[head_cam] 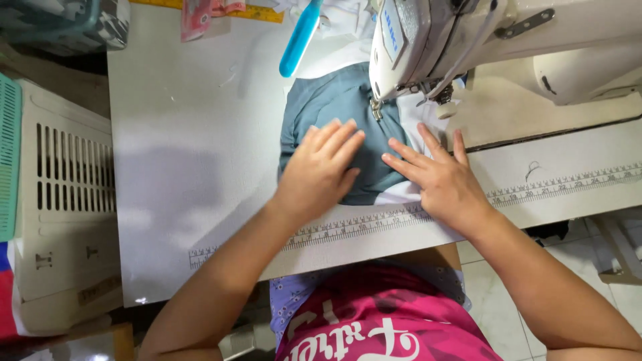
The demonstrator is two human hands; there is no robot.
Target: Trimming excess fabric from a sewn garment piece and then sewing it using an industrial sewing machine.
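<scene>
- Head view: both hands are down flat on the cloth, nothing pinched. The left hand (pixel 322 167) lies with fingers together and stretched out, palm pressing the teal fabric (pixel 338 110).
- The right hand (pixel 438 175) has its fingers fanned wide, tips resting where the teal piece meets the white fabric (pixel 401 194) beneath it.
- That teal fabric looks soft and matte, bunched in gentle folds, and it sits right under the presser foot (pixel 376 110) of the sewing machine (pixel 468 33), a glossy cream body with metal levers.
- The worktop (pixel 187 154) is smooth and pale, with a printed ruler strip (pixel 348 227) running along its near edge, thin black marks on white.
- At the far edge, a bright blue plastic handle (pixel 299 37) lies at a slant, and a yellow measuring tape (pixel 257 12) runs beside a pink packet (pixel 196 17).
- Left of the worktop, a cream slatted plastic crate (pixel 63 180) stands next to a teal mesh basket (pixel 8 154).
</scene>
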